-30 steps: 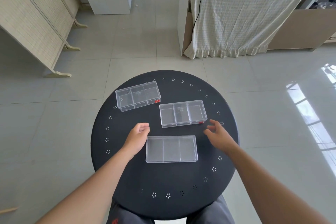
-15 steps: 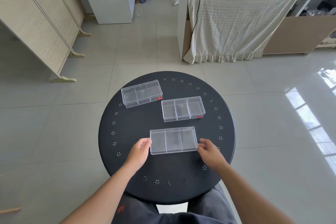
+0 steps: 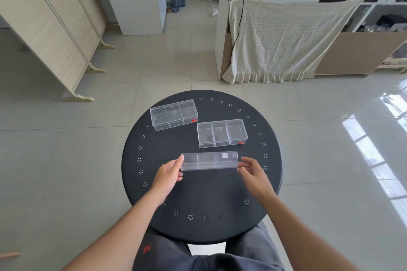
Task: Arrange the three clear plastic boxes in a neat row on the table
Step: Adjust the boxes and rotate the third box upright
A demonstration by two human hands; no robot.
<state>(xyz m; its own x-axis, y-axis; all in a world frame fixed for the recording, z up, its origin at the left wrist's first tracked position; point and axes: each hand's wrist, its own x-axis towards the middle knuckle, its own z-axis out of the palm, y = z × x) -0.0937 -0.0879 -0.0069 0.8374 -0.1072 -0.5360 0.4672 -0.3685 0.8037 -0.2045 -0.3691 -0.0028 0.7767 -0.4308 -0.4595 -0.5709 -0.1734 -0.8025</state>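
The nearest clear box (image 3: 209, 161) is tipped on edge between both hands above the round black table (image 3: 198, 193); whether its lower edge touches the tabletop is unclear. The left hand (image 3: 168, 175) and right hand (image 3: 253, 174) pinch its short ends with their fingertips. Two more three-compartment boxes, the middle box (image 3: 222, 132) and far box (image 3: 174, 114), lie flat beyond, staggered and apart.
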